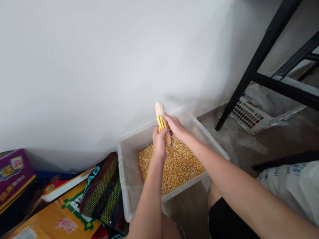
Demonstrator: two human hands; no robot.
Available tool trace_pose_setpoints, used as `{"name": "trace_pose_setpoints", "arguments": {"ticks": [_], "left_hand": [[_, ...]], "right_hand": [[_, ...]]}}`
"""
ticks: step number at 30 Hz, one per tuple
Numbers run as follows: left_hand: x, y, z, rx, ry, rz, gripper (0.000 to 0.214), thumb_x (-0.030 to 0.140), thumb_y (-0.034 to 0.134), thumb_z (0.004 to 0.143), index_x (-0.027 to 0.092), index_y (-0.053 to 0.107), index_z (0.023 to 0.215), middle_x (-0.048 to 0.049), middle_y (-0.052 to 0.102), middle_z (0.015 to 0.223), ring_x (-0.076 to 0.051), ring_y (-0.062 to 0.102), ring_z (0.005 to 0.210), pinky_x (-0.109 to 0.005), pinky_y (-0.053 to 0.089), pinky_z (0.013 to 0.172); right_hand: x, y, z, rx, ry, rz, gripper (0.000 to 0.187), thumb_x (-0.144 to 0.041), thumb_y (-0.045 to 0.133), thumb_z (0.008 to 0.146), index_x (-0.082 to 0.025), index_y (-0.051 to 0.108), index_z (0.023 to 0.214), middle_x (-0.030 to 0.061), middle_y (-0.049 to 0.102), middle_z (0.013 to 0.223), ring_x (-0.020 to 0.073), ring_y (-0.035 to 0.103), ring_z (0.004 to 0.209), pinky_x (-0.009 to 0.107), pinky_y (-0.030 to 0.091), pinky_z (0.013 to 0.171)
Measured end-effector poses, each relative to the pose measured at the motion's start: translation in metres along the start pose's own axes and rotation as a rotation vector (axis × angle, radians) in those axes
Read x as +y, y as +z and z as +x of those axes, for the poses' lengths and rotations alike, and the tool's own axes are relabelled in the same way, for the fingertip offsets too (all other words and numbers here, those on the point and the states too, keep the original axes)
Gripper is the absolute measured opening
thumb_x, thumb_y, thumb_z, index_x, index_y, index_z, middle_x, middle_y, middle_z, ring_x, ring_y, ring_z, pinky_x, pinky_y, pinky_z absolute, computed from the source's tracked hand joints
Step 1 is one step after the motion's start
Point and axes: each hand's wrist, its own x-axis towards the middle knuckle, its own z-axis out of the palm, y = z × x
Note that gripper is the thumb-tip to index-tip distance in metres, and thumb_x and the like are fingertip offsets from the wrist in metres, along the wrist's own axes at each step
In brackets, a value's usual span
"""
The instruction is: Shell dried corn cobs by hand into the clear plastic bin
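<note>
Indoors, two bare hands are gripping a corn cob (161, 121) above a translucent plastic bin (128, 176), beside a white wall (108, 64). The left hand (158, 140) is curling closed around the cob's lower part, while the right hand (175, 127) is closing on its right side, thumb pressing along it. The cob is standing nearly upright, its upper end showing pale and stripped, yellow kernels lining the middle; fingers are partly hiding its lower end. Loose corn kernels (178, 167) are covering much of the bin's floor, and both forearms are crossing the near rim, blocking parts of it from view.

At left, a mesh bag (109, 195) with turquoise lettering is leaning close against the bin, overlapping a yellow cardboard box (50, 237) that is lying beside it. Farther left, a purple carton (8, 181) edged in yellow is sitting near the wall. On the right, a black metal frame (266, 34) is slanting down to the floor, its leg standing between the bin and a white plastic basket (250, 117), and its bars are partly obscuring the basket. Nearer, a white sack (312, 191) printed in blue is resting beside the right forearm.
</note>
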Motion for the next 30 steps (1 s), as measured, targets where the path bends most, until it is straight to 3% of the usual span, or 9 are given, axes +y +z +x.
{"name": "trace_pose_setpoints", "arguments": {"ticks": [4, 9, 13, 17, 21, 27, 30], "left_hand": [[0.003, -0.006, 0.007, 0.106, -0.053, -0.142, 0.047, 0.052, 0.058, 0.069, 0.013, 0.058, 0.095, -0.0024, 0.058, 0.063, -0.013, 0.055, 0.053, -0.022, 0.042, 0.047], [0.001, -0.022, 0.02, 0.251, -0.058, -0.049, 0.05, 0.056, 0.064, 0.064, 0.012, 0.065, 0.089, -0.0071, 0.064, 0.073, -0.018, 0.061, 0.067, -0.025, 0.046, 0.056], [-0.006, -0.037, 0.027, 0.353, -0.1, 0.015, 0.054, 0.059, 0.065, 0.061, 0.012, 0.067, 0.086, -0.0093, 0.065, 0.075, -0.021, 0.062, 0.07, -0.028, 0.047, 0.057], [-0.007, -0.043, 0.025, 0.428, -0.11, -0.009, 0.052, 0.054, 0.07, 0.058, 0.01, 0.066, 0.086, -0.0103, 0.066, 0.079, -0.022, 0.062, 0.073, -0.029, 0.049, 0.061], [-0.002, -0.041, 0.021, 0.425, -0.086, -0.086, 0.05, 0.052, 0.071, 0.059, 0.01, 0.064, 0.086, -0.0089, 0.065, 0.078, -0.019, 0.062, 0.072, -0.027, 0.048, 0.061], [0.007, -0.038, 0.023, 0.257, -0.119, -0.207, 0.052, 0.061, 0.051, 0.072, 0.013, 0.062, 0.089, -0.0058, 0.06, 0.065, -0.018, 0.061, 0.065, -0.026, 0.047, 0.057], [0.006, -0.039, 0.025, 0.318, -0.109, -0.175, 0.051, 0.06, 0.053, 0.071, 0.014, 0.061, 0.092, -0.005, 0.058, 0.064, -0.017, 0.059, 0.063, -0.026, 0.046, 0.056]], "right_hand": [[-0.007, 0.008, -0.01, -0.065, -0.088, -0.085, 0.049, -0.058, 0.034, 0.088, -0.017, 0.061, 0.091, 0.0036, 0.064, 0.071, 0.0155, 0.059, 0.062, 0.022, 0.042, 0.053], [-0.013, 0.016, -0.024, -0.103, -0.249, -0.342, 0.043, -0.047, 0.029, 0.095, -0.018, 0.056, 0.11, 0.0082, 0.067, 0.092, 0.0195, 0.062, 0.085, 0.026, 0.044, 0.072], [-0.015, 0.029, -0.035, -0.203, -0.336, -0.579, 0.043, -0.041, 0.026, 0.096, -0.013, 0.051, 0.118, 0.0135, 0.067, 0.09, 0.0234, 0.063, 0.082, 0.029, 0.043, 0.07], [-0.014, 0.04, -0.038, -0.197, -0.371, -0.7, 0.035, -0.031, 0.03, 0.094, -0.012, 0.052, 0.115, 0.014, 0.067, 0.088, 0.024, 0.063, 0.081, 0.029, 0.042, 0.066], [-0.011, 0.042, -0.031, -0.137, -0.35, -0.59, 0.032, -0.029, 0.032, 0.094, -0.015, 0.059, 0.102, 0.011, 0.067, 0.086, 0.0214, 0.063, 0.079, 0.027, 0.042, 0.068], [-0.007, 0.029, -0.022, -0.132, -0.206, -0.247, 0.041, -0.037, 0.027, 0.096, -0.02, 0.064, 0.098, 0.0044, 0.067, 0.092, 0.0153, 0.061, 0.085, 0.024, 0.043, 0.073], [-0.008, 0.022, -0.03, -0.191, -0.228, -0.265, 0.041, -0.048, 0.035, 0.093, -0.021, 0.063, 0.104, 0.0062, 0.067, 0.093, 0.0162, 0.06, 0.083, 0.025, 0.043, 0.072]]}}
